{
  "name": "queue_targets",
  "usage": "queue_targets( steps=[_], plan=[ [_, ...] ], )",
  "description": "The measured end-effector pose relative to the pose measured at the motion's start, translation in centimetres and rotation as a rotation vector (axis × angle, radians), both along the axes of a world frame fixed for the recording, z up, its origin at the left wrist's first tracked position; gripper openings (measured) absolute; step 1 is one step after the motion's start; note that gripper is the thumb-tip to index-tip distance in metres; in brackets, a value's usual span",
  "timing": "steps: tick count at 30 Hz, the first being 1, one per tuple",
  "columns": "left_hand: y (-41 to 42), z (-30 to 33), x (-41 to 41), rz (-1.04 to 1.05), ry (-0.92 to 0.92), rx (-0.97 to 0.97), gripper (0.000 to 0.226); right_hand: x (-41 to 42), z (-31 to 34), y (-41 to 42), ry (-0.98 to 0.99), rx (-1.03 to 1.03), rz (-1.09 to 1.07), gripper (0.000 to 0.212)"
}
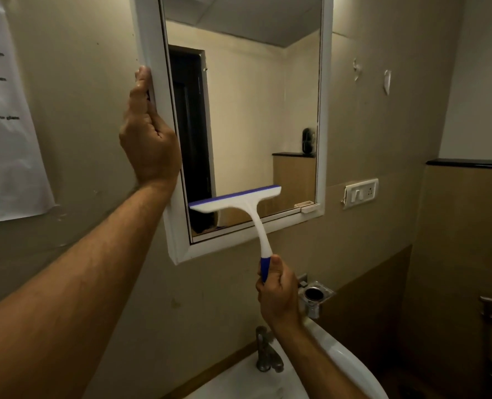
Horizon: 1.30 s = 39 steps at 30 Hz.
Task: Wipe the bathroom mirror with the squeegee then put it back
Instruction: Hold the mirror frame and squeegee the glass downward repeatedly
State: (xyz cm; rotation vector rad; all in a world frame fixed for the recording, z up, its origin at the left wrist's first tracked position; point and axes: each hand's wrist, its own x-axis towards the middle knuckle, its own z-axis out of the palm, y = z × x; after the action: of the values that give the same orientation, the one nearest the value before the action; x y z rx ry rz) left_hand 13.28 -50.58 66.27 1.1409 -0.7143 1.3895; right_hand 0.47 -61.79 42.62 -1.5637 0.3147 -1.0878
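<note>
A white-framed bathroom mirror (247, 110) hangs on the beige wall. My left hand (148, 133) grips the left side of its frame. My right hand (278, 292) is closed around the blue grip of a white squeegee (239, 201). The squeegee's head, with a blue rubber blade along its top, lies against the lower part of the glass, slightly tilted with its right end higher. Its white neck runs down past the bottom frame to my right hand.
Below are a white sink (351, 367) with a metal tap (266, 352) and a metal holder (315, 296) on the wall. A switch plate (360, 192) sits right of the mirror, two wall hooks (387, 80) higher up, a paper sheet (6, 125) at left.
</note>
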Motion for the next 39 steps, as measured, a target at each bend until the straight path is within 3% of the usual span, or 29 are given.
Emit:
queue_targets(
  steps=[5, 13, 22, 31, 39],
  plan=[
    [0.1, 0.1, -0.2, -0.013, 0.012, 0.0, 0.039, -1.8, -3.9, 0.0, 0.105, -0.001, -0.039, 0.042],
    [0.3, 0.0, -0.4, 0.016, 0.042, 0.008, 0.04, -1.4, 3.5, -2.5, 0.014, -0.007, -0.055, 0.041],
    [0.3, -0.1, -0.3, 0.006, 0.049, 0.017, 0.041, -2.4, -1.8, -3.6, 0.132, 0.071, -0.092, 0.05],
    [0.2, -0.2, 0.4, 0.0, 0.013, 0.013, 0.041, -1.4, 2.9, -6.6, 0.043, 0.063, -0.137, 0.046],
    [-0.1, -0.2, 0.9, -0.05, -0.009, -0.007, 0.041, -1.7, -2.9, -7.0, 0.154, 0.133, -0.176, 0.041]
  ],
)
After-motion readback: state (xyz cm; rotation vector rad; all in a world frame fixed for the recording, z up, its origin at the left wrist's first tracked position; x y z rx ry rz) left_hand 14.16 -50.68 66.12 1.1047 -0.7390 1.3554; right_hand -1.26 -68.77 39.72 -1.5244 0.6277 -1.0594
